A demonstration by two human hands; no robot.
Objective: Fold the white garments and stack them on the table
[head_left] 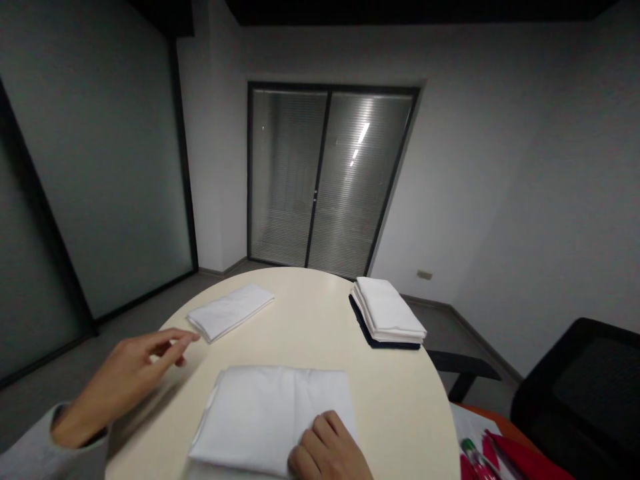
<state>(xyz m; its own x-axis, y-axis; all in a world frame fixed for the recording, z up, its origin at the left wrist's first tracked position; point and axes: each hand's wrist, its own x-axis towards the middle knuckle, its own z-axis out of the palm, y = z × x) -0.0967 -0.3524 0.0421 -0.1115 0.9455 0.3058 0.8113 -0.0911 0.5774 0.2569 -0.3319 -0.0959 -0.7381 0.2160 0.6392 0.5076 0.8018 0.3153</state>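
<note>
A folded white cloth point(265, 417) lies flat at the near side of the round table, with a soft crease down its middle. My right hand point(330, 448) is on its lower right part, fingers curled closed against the fabric; the fingertips are hidden. My left hand point(135, 367) hovers over the table's left edge, fingers loosely apart with nothing between them. Just beyond its fingertips lies a smaller, narrow folded white cloth point(230, 311), set at a slant. At the far right, folded white cloths point(390, 307) are stacked on a dark navy folded cloth point(367, 327).
The cream round table point(400, 413) carries all the cloths. To the right stands a black mesh-backed chair point(585, 387) with an armrest point(463, 365). Red items point(525, 457) and a green-capped object point(473, 450) lie on its seat. Frosted glass panels point(110, 167) stand on the left.
</note>
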